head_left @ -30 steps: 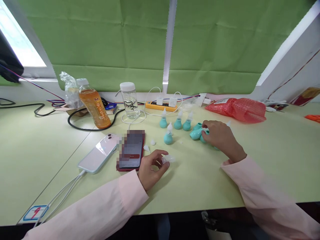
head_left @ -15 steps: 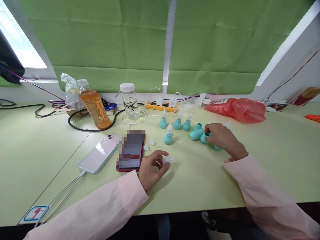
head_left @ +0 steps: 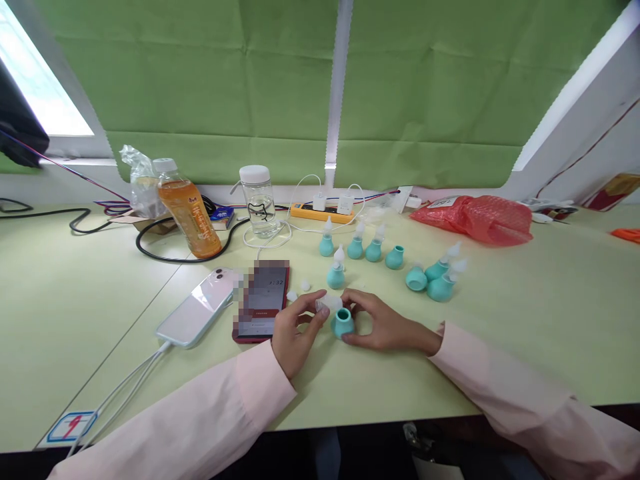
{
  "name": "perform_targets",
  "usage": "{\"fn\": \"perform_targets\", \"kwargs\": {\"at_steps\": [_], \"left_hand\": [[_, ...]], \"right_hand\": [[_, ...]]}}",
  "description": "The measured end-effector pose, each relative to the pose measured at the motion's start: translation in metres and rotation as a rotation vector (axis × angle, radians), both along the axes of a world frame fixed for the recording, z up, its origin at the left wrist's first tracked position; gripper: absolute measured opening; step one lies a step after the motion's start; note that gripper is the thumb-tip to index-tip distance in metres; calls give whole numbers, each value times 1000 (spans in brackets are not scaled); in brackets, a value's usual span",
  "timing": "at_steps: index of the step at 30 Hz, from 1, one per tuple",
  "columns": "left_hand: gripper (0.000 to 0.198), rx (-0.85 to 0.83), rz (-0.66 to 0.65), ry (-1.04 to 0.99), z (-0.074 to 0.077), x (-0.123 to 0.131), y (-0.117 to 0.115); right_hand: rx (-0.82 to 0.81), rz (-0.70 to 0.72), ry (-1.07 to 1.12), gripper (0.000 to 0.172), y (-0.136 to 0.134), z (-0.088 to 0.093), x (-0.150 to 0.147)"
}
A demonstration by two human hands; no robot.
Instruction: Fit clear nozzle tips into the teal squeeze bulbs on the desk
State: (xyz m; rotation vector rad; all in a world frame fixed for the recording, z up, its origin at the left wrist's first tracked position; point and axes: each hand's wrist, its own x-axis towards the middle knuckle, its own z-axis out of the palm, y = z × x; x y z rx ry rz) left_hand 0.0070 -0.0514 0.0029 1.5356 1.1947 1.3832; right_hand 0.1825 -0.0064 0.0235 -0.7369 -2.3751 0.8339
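Between the fingertips of my left hand is a small clear plastic tube, lying roughly sideways. My right hand grips a teal rubber bulb with its open mouth facing up, close beside the tube. Just beyond stands a teal bulb fitted with a clear nozzle. Several more such fitted bulbs stand farther back and to the right. One bare bulb stands upright, and another bulb lies tipped over. Small white tip pieces lie left of my hands.
Left of my hands are a dark-screened phone and a pale phone with cables. Behind stand a tea bottle, a water bottle and a yellow power strip. A red bubble-wrap bag lies at the back right.
My right hand has come left and toward me from the bulb group, bringing a teal bulb. My left hand has shifted slightly, still with the clear tube.
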Motion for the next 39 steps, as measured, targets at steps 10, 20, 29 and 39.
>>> {"fn": "perform_targets", "kwargs": {"at_steps": [10, 20, 29, 39], "left_hand": [[26, 19, -21, -127, 0, -4, 1], [32, -116, -95, -186, 5, 1, 0], [37, -183, -91, -225, 6, 0, 2], [16, 14, -118, 48, 6, 1, 0]], "right_hand": [[238, -149, 159, 27, -8, -19, -10], [487, -258, 124, 16, -7, -23, -5], [322, -376, 200, 18, -14, -27, -14], [-580, -327, 184, 24, -14, -7, -18]]}}
